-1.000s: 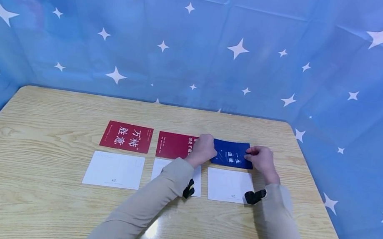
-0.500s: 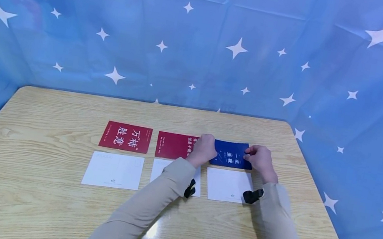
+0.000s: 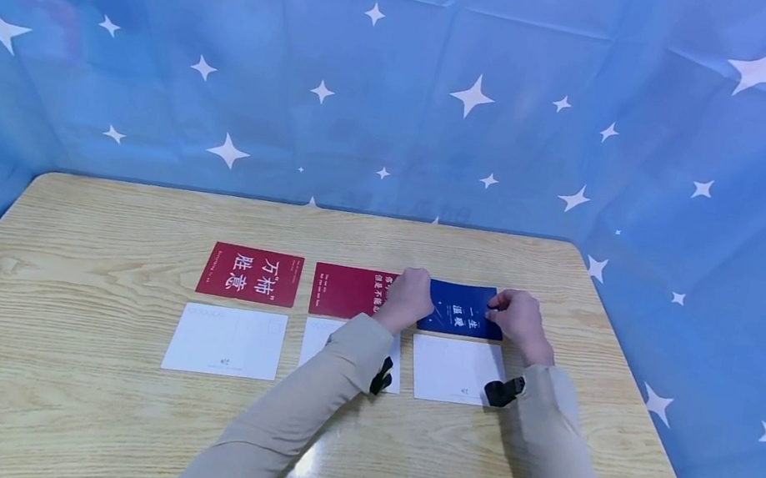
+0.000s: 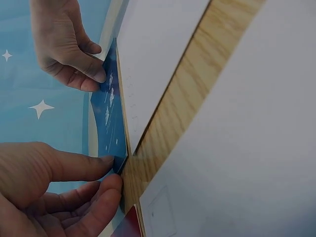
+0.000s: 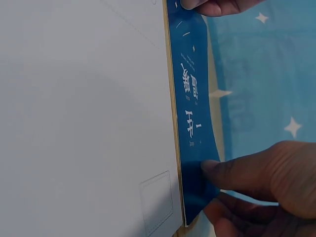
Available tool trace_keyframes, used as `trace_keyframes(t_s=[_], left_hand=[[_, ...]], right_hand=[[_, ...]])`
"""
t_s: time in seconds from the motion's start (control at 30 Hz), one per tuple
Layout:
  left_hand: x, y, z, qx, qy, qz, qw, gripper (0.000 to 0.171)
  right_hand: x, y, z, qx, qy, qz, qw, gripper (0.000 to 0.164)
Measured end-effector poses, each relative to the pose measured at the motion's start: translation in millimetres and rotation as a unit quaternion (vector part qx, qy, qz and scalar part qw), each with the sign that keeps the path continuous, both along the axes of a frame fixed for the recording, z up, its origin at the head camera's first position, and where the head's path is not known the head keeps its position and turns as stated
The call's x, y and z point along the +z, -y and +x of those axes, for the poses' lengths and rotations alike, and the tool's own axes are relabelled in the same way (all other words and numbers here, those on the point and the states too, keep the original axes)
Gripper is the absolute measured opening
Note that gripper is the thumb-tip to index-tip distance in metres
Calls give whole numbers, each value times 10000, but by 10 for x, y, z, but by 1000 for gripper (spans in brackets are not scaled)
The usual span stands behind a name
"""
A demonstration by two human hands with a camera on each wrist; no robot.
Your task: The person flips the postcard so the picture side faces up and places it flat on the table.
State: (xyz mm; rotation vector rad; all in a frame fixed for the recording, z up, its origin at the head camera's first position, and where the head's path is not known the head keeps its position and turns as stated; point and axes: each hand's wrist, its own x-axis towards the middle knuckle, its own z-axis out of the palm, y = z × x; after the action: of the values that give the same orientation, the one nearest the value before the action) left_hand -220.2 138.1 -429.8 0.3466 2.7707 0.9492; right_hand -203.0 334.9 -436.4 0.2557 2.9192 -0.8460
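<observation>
A blue postcard (image 3: 457,307) with white print lies at the right end of the far row, and both hands hold it. My left hand (image 3: 407,301) pinches its left end between thumb and fingertips; the left wrist view shows the thumb on top of the postcard's corner. At the other end, my right hand (image 3: 521,323) grips the edge, with the thumb (image 5: 211,168) on the printed face and the fingers partly hidden beneath. Just left, a dark red postcard (image 3: 344,292) is partly covered by my left hand. A white postcard (image 3: 456,370) lies in front of the blue one, separated by a narrow gap.
On the wooden table (image 3: 61,388), a red postcard (image 3: 251,274) lies farther left, with a white postcard (image 3: 225,341) before it. Another white postcard (image 3: 321,336) is partly under my left forearm. A blue starry curtain (image 3: 393,88) hangs behind the table.
The blue postcard has slid very slightly toward the white postcard in front of it, both hands keeping hold. The head view has drifted a little; the other postcards lie as before.
</observation>
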Motion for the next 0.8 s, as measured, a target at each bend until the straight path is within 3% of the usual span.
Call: trace_keyframes(t_s=[0.2, 0.8], left_hand=[[9, 2, -2, -86, -79, -194, 9997, 17], [-12, 14, -5, -125, -30, -64, 9999, 19]], right_hand=[[15, -4, 10, 66, 34, 132, 9999, 11], [-11, -22, 40, 40, -155, -23, 9999, 8]])
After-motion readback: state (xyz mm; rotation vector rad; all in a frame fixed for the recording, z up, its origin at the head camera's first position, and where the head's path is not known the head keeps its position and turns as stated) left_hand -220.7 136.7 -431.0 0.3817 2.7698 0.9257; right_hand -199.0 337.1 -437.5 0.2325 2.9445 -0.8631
